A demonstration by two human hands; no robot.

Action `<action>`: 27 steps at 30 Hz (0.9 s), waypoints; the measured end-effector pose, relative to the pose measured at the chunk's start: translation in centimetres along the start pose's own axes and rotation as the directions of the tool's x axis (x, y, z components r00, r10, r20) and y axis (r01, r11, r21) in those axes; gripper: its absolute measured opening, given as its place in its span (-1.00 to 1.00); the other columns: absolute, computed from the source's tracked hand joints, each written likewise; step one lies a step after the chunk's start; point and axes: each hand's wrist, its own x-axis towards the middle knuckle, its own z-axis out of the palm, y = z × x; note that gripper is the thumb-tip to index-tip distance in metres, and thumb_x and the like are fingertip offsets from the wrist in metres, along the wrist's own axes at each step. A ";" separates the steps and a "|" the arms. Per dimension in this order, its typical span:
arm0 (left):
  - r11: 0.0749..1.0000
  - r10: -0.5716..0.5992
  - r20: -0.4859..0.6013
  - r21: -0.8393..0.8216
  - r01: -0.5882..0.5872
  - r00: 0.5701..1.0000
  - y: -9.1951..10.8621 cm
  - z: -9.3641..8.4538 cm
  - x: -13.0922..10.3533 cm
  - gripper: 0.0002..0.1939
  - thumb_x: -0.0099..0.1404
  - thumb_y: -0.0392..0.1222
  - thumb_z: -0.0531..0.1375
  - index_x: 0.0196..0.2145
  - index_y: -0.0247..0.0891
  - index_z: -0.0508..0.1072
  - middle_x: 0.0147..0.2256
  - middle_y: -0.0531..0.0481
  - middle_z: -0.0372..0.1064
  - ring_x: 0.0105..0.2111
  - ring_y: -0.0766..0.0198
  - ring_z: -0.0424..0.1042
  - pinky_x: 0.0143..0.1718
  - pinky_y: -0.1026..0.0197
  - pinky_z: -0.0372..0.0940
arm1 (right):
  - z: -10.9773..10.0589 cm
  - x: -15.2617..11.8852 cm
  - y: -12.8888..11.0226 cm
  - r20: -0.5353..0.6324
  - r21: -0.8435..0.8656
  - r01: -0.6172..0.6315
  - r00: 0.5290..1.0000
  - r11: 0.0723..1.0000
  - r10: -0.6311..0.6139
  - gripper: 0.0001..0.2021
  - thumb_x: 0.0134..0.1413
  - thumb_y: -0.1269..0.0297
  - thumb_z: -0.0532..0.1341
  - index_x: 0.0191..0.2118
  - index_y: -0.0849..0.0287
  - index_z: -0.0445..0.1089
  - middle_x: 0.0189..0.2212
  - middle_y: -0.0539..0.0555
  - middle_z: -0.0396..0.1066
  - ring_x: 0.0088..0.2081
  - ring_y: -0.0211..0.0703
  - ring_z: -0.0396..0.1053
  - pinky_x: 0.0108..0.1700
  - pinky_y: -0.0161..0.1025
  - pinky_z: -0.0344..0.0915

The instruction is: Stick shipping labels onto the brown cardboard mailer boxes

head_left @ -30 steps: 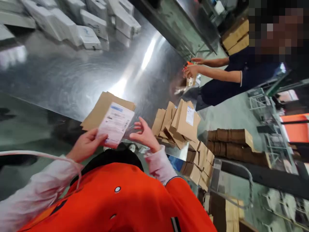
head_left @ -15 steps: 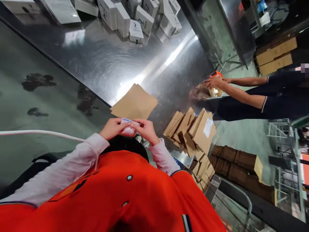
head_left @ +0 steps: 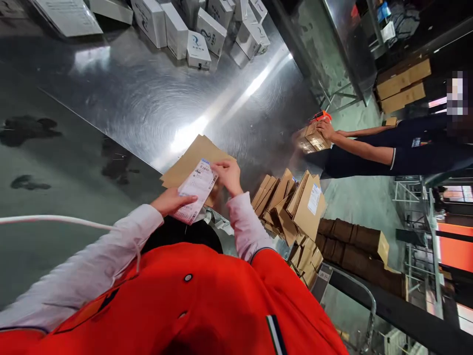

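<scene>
A printed shipping label point(head_left: 195, 190) with barcodes is spread out between my two hands. My left hand point(head_left: 173, 200) grips its left lower side, thumb on top of the paper. The fingers of my right hand point(head_left: 228, 175) pinch its upper right corner. Just beyond the label, flat brown cardboard sheets point(head_left: 207, 148) lie at the near edge of the metal table point(head_left: 148, 88), partly covered by the label and my right hand.
White boxes point(head_left: 173, 32) crowd the table's far side. Folded cartons point(head_left: 291, 197), one bearing a label, stand to my right. Across the table a person point(head_left: 354, 148) in dark clothes handles a taped carton point(head_left: 312, 138). A white cable point(head_left: 55, 219) crosses at left.
The label, folded small between both hands before, is now opened out to its length. My right hand has risen to its upper corner. The other person's carton now shows more plainly.
</scene>
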 end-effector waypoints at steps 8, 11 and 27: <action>0.995 -0.086 0.070 -0.042 0.089 0.994 -2.2 -1.9 2.3 -0.34 -0.40 0.00 0.60 -0.28 -0.28 0.62 -0.19 -0.27 0.66 -0.11 -0.26 0.63 -0.15 -0.05 0.56 | 1.2 9.0 1.8 -0.067 -0.170 -0.150 0.988 0.974 0.140 -0.80 0.19 0.15 0.42 -0.14 0.13 0.68 0.09 0.14 0.50 0.14 0.04 0.43 0.24 -0.06 0.31; 0.990 -0.144 0.018 0.000 0.144 0.989 -3.4 -1.9 1.6 -0.29 -0.52 0.07 0.61 -0.34 -0.28 0.61 -0.22 -0.29 0.66 -0.03 -0.35 0.60 -0.05 -0.10 0.55 | 1.7 9.2 2.1 -0.109 -0.266 -0.144 0.987 0.953 0.118 -0.68 0.24 0.10 0.38 0.04 0.09 0.63 0.20 0.21 0.40 0.22 0.10 0.37 0.27 0.03 0.32; 0.836 0.331 -0.248 0.525 -0.161 0.911 4.7 -4.4 2.7 -0.61 0.36 -0.06 0.21 -0.07 -0.49 0.57 0.07 -0.29 0.57 0.17 -0.11 0.47 0.26 -0.04 0.31 | 3.7 -2.5 4.3 -0.108 -0.366 -0.182 0.982 0.913 0.152 -0.48 0.49 0.23 0.06 0.38 0.48 0.24 0.22 0.54 0.32 0.26 0.23 0.34 0.32 0.11 0.29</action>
